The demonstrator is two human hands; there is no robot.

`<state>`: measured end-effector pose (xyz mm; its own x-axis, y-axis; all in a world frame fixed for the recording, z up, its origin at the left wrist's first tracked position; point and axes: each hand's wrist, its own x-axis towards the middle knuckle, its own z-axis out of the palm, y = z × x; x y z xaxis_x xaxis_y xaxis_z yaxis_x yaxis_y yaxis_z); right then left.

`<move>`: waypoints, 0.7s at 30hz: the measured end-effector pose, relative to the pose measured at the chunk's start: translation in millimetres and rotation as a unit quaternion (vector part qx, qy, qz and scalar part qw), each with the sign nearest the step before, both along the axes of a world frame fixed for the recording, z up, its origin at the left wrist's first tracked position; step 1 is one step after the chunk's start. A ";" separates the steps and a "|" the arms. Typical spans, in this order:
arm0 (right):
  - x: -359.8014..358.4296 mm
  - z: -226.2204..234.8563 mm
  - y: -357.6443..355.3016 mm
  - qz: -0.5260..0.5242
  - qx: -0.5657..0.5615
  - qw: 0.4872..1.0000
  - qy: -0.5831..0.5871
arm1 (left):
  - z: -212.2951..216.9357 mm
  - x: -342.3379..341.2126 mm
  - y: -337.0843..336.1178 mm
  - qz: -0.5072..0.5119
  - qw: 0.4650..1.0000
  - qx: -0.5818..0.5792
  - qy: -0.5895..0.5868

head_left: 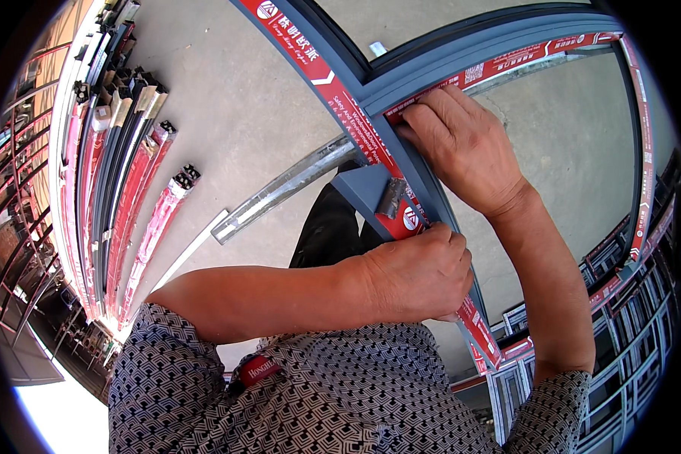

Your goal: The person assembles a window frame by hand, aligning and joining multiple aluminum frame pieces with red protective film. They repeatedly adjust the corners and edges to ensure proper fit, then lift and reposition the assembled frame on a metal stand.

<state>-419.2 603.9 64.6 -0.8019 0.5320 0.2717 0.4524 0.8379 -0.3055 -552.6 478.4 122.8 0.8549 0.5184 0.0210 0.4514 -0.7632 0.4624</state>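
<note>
A grey window frame [401, 87] with red protective film stands tilted before me. My right hand [469, 147] is closed at the inner corner where two bars meet, fingertips pressed against the bar's edge; whatever they pinch is hidden. Lower on the same joining bar lies my left hand [420, 274], its fingers curled into a fist over the red film strip [477, 331]; its fingertips and anything inside are out of sight. Just above the left hand, a short dull metal piece [390, 198] rests against a wedge-shaped grey part [361, 189] beside the bar.
A long silvery metal bar [280, 188] runs along the concrete floor [227, 91] under the frame. To the left lie bundles of long profiles [125, 166] in red and dark wrapping. Stacked grey frames [620, 348] stand at the lower right.
</note>
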 end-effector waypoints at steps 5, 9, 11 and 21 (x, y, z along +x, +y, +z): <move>-5.4 7.2 5.5 0.008 0.006 1.000 -0.014 | -1.1 1.4 -1.2 0.005 1.000 -0.003 -0.003; -5.0 11.6 8.1 0.019 0.011 0.999 -0.039 | -0.9 1.8 -1.1 0.006 1.000 -0.008 -0.012; -5.3 14.8 8.8 0.023 0.011 0.998 -0.054 | -0.9 2.0 -0.9 0.003 1.000 -0.007 -0.010; -4.9 21.1 10.6 0.037 0.029 0.994 -0.094 | -0.8 2.2 -0.2 -0.006 1.000 -0.004 0.001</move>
<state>-424.1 614.6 85.7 -0.8777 0.4577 0.1423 0.4336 0.8847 -0.1711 -550.4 478.1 122.0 0.8612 0.5080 0.0154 0.4429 -0.7650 0.4676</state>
